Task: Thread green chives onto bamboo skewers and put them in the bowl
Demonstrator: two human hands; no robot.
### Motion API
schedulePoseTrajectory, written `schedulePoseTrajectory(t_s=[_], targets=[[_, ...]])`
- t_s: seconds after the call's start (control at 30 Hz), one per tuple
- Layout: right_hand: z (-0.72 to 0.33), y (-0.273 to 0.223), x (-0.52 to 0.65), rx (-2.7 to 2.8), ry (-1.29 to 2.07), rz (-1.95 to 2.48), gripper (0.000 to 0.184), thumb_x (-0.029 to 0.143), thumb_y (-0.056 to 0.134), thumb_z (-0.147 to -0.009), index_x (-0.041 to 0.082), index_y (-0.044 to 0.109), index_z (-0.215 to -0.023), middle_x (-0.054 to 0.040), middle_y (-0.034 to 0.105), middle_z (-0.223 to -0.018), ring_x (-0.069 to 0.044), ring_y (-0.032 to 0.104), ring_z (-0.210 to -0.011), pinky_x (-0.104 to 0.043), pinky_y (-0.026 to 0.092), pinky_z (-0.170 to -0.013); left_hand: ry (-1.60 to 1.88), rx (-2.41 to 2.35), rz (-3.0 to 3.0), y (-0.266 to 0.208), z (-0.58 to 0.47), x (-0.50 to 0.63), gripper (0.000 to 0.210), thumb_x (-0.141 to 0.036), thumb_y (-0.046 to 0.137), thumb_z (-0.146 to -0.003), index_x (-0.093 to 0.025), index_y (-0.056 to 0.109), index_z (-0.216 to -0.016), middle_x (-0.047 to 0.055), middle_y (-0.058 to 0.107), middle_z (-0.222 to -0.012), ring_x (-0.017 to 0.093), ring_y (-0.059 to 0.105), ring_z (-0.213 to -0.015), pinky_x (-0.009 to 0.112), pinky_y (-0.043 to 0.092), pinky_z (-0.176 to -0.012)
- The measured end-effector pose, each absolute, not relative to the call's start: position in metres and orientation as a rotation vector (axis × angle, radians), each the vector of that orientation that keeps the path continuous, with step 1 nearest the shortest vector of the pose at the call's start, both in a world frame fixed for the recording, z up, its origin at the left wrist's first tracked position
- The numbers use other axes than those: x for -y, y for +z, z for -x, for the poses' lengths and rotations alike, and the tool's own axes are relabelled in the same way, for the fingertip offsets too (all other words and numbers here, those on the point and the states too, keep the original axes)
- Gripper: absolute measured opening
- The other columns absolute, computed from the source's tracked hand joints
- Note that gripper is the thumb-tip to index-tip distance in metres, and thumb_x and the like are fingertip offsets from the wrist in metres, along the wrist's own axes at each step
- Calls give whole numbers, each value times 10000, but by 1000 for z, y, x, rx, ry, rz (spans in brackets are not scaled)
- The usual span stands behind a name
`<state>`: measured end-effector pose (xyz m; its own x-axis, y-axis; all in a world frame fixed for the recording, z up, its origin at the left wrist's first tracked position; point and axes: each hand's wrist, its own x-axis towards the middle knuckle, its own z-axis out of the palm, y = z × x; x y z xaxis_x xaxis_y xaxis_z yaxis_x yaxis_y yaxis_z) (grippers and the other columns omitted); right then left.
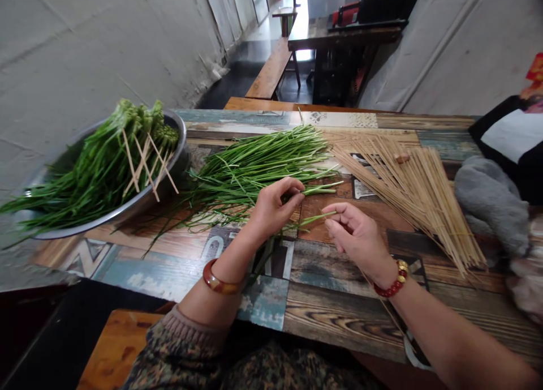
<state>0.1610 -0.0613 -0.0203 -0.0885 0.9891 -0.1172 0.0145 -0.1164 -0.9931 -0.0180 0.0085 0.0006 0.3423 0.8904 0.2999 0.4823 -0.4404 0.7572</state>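
My left hand (278, 203) is closed around a few green chive stalks (320, 190), whose pale cut ends stick out to the right. Just right of it, my right hand (356, 231) pinches the end of a chive (313, 219) between thumb and fingertips. A thin bamboo skewer (392, 316) slants down from under my right hand; whether the palm grips it is hidden. Behind my left hand lies a loose pile of chives (263, 155), stalk ends to the right. Many bare bamboo skewers (428, 192) are spread out beyond my right hand.
On the left stands a metal basin (180, 135) heaped with chives (106, 158), several skewers (146, 161) stuck through them. A grey plastic bag (487, 200) lies at the right, beside a black-and-white object (509, 129). A bench (271, 70) and another table (339, 36) stand behind.
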Motion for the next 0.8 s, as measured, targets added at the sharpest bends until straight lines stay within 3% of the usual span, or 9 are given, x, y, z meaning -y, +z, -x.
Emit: schedulePoseTrajectory(t_s=[0.17, 0.47, 0.8], targets=[[-161, -17, 60, 1286, 1322, 1259, 209, 274, 543, -833, 169, 596, -1006, 76, 466, -537, -50, 384, -383, -185, 315, -383, 832, -1078, -1892, 2, 9, -2, 141, -218, 590, -796, -137, 705, -798, 27, 645, -710, 108, 561, -658, 221, 428, -629], [-164, -23, 63, 1385, 1194, 1335, 236, 300, 533, -862, 192, 652, -1034, 50, 485, -581, -59, 396, -419, -195, 324, -407, 725, -1043, -1523, 8, 6, 5, 182, -261, 598, -783, -101, 677, -747, 10, 621, -646, 74, 485, -549, 179, 368, -500], [-163, -23, 62, 1387, 1184, 1332, 246, 305, 541, -856, 185, 673, -1025, 18, 565, -640, -58, 407, -426, -193, 342, -403, 728, -1010, -1521, 6, 9, 4, 191, -277, 617, -773, -105, 689, -730, 20, 645, -666, 87, 517, -575, 194, 392, -533]])
